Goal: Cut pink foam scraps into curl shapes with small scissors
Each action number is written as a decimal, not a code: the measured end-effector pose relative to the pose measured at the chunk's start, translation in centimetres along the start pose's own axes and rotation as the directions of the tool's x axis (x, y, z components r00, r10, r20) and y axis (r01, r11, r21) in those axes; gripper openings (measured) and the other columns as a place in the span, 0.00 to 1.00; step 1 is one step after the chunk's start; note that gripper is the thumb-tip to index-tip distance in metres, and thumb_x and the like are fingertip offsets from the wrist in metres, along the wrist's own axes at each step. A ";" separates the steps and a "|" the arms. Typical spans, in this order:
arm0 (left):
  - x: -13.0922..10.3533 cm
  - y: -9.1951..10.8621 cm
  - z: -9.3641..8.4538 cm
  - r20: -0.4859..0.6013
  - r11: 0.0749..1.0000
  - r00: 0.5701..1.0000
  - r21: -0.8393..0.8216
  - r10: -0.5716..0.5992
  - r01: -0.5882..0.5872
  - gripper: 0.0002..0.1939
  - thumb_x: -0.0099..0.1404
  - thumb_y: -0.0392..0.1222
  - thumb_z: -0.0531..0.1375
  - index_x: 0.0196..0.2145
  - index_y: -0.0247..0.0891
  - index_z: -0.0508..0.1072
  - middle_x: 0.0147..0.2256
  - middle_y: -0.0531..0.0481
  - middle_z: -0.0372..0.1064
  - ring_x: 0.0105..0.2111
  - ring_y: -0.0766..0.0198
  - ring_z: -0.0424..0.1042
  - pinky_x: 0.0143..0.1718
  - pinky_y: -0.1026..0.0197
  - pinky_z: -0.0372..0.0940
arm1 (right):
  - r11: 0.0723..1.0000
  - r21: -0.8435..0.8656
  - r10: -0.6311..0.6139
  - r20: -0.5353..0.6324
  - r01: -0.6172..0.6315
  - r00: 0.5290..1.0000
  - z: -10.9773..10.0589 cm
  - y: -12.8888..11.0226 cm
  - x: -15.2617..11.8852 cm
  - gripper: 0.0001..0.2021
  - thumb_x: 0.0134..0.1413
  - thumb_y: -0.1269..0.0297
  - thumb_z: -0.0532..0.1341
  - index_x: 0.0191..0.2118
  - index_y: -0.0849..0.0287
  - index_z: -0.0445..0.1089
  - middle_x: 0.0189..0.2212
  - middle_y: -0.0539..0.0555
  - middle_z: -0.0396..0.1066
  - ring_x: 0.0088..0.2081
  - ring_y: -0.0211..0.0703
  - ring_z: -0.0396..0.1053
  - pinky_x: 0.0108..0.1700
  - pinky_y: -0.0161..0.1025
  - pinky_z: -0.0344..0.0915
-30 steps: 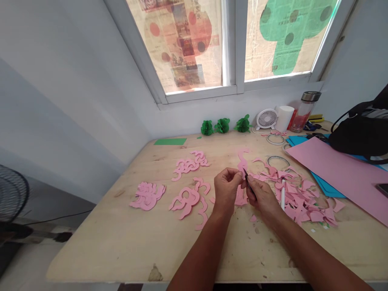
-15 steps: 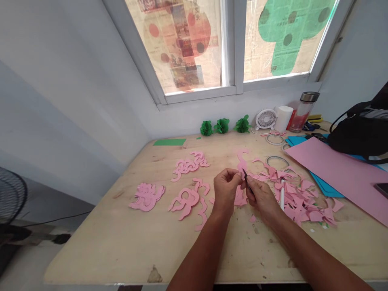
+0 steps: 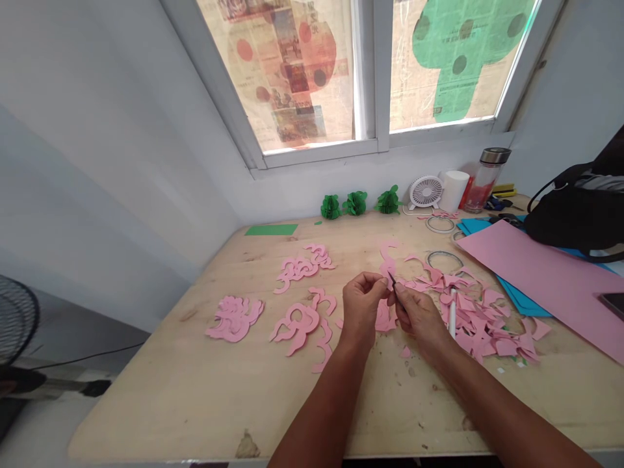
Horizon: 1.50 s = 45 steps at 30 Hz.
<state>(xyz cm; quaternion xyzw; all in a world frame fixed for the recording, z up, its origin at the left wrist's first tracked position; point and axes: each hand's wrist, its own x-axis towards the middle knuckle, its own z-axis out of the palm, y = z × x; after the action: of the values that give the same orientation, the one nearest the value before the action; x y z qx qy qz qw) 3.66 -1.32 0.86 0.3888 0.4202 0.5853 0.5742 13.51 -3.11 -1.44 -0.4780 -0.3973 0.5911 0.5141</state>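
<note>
Thumb and forefinger of the left hand (image 3: 361, 305) are pinched together at the near end of a wavy pink paper strip (image 3: 389, 262), which runs from the fingertips away from the person. The right hand (image 3: 420, 315) is closed around a slim dark pointed tool (image 3: 398, 296), its tip at the strip just beside the left fingertips; whether the tool itself is parted cannot be made out. Behind and between the hands, partly hidden, lie flat pink paper pieces (image 3: 385, 317).

Left of the grip, on the pale wooden tabletop (image 3: 170, 403), a looped pink paper cut-out (image 3: 308, 320) lies near the left hand, a cluster of curly pink cut-outs (image 3: 298, 267) a little farther from the person, and a layered pink paper pile (image 3: 238, 320) well apart. Right of the grip, close to the right hand, spreads a loose heap of jagged pink paper scraps (image 3: 487, 328) with a slender white stick (image 3: 453, 312) on it. Farther right, a large pink paper sheet (image 3: 541, 266) overlaps bright blue sheets (image 3: 521, 299). Well beyond the grip stand three green pleated paper ornaments (image 3: 355, 203) and a small white round fan (image 3: 426, 193).
</note>
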 end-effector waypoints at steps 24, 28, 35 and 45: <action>0.0 -0.2 -0.4 0.070 1.000 0.998 -0.002 0.002 -0.002 0.07 0.51 0.40 0.61 0.23 0.33 0.69 0.19 0.53 0.63 0.21 0.70 0.63 0.30 0.63 0.61 | 0.999 -0.027 -0.030 -0.004 0.030 1.000 -0.1 0.0 0.1 0.20 0.48 0.46 0.56 0.22 0.60 0.62 0.11 0.41 0.44 0.13 0.29 0.39 0.15 0.31 0.37; -0.1 -0.2 -0.4 0.088 1.000 0.996 0.002 0.018 -0.018 0.07 0.52 0.40 0.60 0.23 0.33 0.68 0.19 0.54 0.63 0.21 0.70 0.63 0.31 0.62 0.62 | 0.998 -0.050 -0.029 -0.016 0.028 0.999 -0.1 -0.2 0.0 0.21 0.47 0.45 0.56 0.22 0.60 0.62 0.11 0.41 0.44 0.13 0.29 0.40 0.15 0.30 0.37; -0.1 -0.1 -0.4 0.087 1.000 0.996 0.007 -0.001 0.001 0.06 0.51 0.39 0.61 0.22 0.33 0.69 0.19 0.53 0.63 0.21 0.70 0.63 0.31 0.62 0.62 | 0.995 -0.102 -0.026 -0.035 0.022 0.999 -0.1 -0.6 -0.2 0.22 0.46 0.43 0.56 0.21 0.59 0.62 0.10 0.41 0.44 0.13 0.29 0.40 0.15 0.30 0.36; 0.1 -0.1 -0.4 0.031 1.000 0.999 0.009 -0.010 0.009 0.07 0.49 0.40 0.62 0.23 0.33 0.70 0.21 0.52 0.64 0.24 0.69 0.64 0.32 0.63 0.62 | 0.990 -0.130 -0.071 -0.069 0.062 0.995 -0.3 -0.3 0.0 0.21 0.48 0.44 0.56 0.21 0.60 0.63 0.11 0.42 0.44 0.14 0.30 0.40 0.15 0.31 0.37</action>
<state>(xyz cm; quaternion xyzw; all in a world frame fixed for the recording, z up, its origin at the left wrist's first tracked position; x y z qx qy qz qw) 3.34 -1.26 0.60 0.3983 0.4156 0.5746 0.5817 13.83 -3.05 -1.24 -0.5177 -0.4309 0.5291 0.5162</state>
